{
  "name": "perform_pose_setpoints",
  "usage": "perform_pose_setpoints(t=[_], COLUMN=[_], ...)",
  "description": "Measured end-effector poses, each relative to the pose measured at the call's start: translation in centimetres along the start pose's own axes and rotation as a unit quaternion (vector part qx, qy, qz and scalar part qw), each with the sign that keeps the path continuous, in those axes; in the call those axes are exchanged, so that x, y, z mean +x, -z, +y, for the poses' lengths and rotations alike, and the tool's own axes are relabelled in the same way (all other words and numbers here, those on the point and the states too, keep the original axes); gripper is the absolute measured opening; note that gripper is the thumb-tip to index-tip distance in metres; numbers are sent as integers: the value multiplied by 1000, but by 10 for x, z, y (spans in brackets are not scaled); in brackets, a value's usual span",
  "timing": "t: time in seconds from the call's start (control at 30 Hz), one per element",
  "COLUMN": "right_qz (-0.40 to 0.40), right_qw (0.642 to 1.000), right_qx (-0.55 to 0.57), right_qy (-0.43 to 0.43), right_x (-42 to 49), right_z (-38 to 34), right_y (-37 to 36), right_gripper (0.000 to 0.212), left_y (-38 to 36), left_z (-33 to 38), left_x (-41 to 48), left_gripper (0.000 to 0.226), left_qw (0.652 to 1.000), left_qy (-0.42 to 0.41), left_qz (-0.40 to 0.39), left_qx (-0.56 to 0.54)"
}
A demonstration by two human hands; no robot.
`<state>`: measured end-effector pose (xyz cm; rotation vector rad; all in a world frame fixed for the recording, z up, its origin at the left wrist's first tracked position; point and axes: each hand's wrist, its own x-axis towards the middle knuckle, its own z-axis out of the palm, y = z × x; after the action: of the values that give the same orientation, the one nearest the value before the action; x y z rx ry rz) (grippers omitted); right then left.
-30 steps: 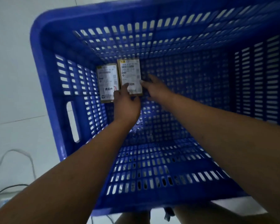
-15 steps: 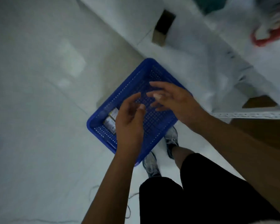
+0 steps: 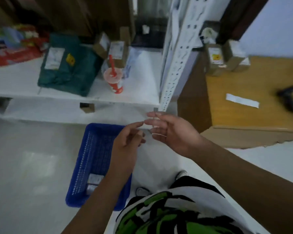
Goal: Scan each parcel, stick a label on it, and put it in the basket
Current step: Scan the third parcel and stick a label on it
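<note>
Two labelled parcels lay side by side inside the blue plastic basket, at the end nearest the person, partly hidden behind the left forearm. The basket stood on the pale floor, just in front of the white shelf unit.

Above the basket both hands were raised and empty. The left hand was loosely curled, its fingers bent in toward the palm with nothing between them. The right hand was spread wide, palm turned to the left, its fingertips blurred and close to the left hand's fingertips; whether they touched could not be told.

On the shelf lay a dark green poly mailer with a white label and a yellow sticker, and just beside it a red-and-white drink cup with a red straw. Small cardboard boxes with labels stood behind the cup. A perforated white upright rose at the shelf's right end.

To the right stood a yellow wooden table. On it were more brown boxes at the far edge, a white label strip, and a black barcode scanner, blurred, near the right side.
</note>
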<state>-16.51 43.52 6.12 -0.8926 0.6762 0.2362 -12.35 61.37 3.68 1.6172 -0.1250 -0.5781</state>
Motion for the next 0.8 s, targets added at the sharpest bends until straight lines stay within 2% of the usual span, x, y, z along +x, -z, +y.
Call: perform_pose_setpoints(t=[0.17, 0.4, 0.63, 0.8], right_qz=[89, 165, 170, 210], right_qw=[988, 971, 969, 961], right_qx=[-51, -44, -53, -101], right_qy=[112, 165, 173, 149], right_x=[-58, -120, -155, -145], right_z=[-19, -62, -122, -155], right_y=[86, 207, 337, 430], right_gripper=[25, 22, 23, 20], left_y=[-95, -251, -393, -452], left_z=[24, 46, 47, 43], left_x=[10, 24, 35, 57], left_gripper=[32, 30, 27, 28], left_qw=[994, 985, 991, 994], left_qy=[-12, -35, -32, -2], left_qz=[-99, -161, -120, -88], left_qx=[34, 50, 58, 61])
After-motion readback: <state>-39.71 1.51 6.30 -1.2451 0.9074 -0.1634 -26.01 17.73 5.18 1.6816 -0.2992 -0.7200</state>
